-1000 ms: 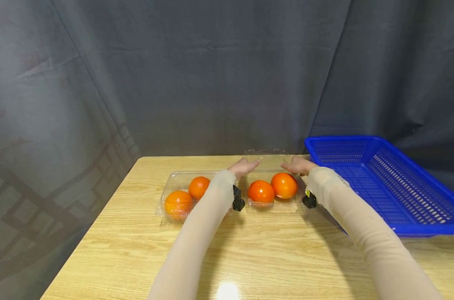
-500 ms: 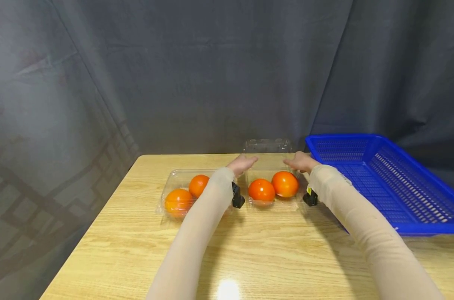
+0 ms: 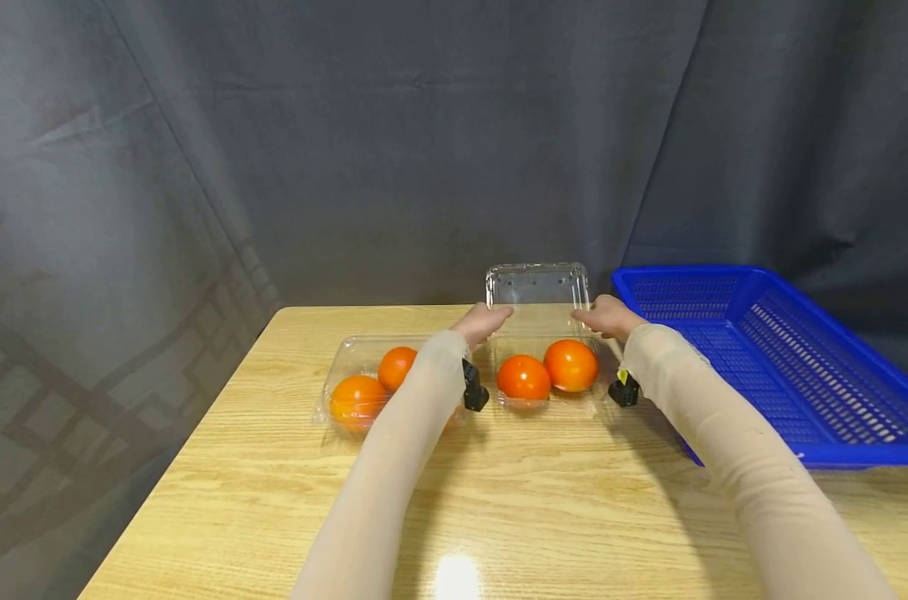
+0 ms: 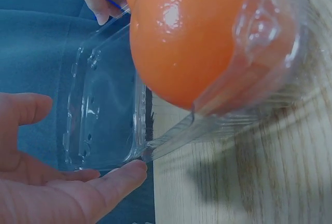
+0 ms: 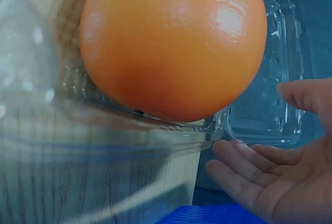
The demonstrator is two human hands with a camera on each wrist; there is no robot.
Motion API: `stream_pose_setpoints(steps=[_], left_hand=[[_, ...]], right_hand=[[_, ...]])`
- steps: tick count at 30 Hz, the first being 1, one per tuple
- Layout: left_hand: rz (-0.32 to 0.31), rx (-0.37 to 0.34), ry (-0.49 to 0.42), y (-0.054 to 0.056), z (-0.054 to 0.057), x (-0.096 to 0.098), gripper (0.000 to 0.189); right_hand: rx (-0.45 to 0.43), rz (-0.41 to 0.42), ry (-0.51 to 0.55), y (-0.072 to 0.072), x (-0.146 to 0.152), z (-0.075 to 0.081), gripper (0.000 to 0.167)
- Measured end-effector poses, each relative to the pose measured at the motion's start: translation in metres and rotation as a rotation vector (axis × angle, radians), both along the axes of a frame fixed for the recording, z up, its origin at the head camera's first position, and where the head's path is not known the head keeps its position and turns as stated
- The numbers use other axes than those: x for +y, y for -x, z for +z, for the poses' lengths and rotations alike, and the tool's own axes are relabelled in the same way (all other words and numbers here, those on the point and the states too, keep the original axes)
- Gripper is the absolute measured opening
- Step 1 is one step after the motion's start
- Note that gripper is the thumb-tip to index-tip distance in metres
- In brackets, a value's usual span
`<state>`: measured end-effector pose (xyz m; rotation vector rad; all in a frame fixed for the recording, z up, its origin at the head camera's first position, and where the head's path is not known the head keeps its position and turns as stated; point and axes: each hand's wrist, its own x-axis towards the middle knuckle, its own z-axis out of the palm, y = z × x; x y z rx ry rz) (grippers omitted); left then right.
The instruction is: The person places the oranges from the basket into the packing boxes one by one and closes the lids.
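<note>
A clear plastic clamshell box (image 3: 499, 398) holds two oranges, one on the left (image 3: 524, 378) and a larger one on the right (image 3: 571, 365). Its hinged lid (image 3: 538, 292) is tilted up at the back, above the table's far edge. My left hand (image 3: 484, 323) is at the lid's left side, fingertips (image 4: 136, 168) right at its edge near the hinge and thumb spread apart. On the opposite side my right hand (image 3: 607, 317) has extended fingers (image 5: 233, 159) at the lid's corner, its thumb (image 5: 298, 92) overlapping the lid in the right wrist view.
To the left is another clear box (image 3: 337, 367) with oranges (image 3: 358, 402), partly hidden behind my left arm. A blue plastic basket (image 3: 731, 367) stands at the right, close to my right hand. A grey curtain (image 3: 438, 150) hangs behind the wooden table (image 3: 236, 500).
The lid has swung upward from leaning low behind the box to standing higher. Both hands have shifted slightly, staying at its sides; the oranges remain in place.
</note>
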<state>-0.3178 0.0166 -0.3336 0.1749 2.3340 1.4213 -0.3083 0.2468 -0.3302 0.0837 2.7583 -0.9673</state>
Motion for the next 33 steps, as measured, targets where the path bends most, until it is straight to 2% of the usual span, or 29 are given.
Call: stream_pose_setpoints(steps=[4, 9, 19, 33], left_hand=[[0.002, 0.01, 0.001, 0.0, 0.001, 0.0, 0.065], [0.016, -0.02, 0.019, 0.002, 0.001, -0.001, 0.069], [0.026, -0.054, 0.009, 0.001, 0.003, -0.004, 0.076], [0.031, -0.004, -0.007, 0.007, 0.001, -0.005, 0.066]], right_hand=[[-0.018, -0.003, 0.009, -0.001, 0.0, 0.002, 0.048], [-0.032, -0.004, 0.024, -0.003, 0.001, 0.002, 0.055], [0.03, -0.037, -0.025, -0.003, 0.0, 0.008, 0.062], [0.112, -0.04, -0.008, -0.005, 0.0, 0.015, 0.065]])
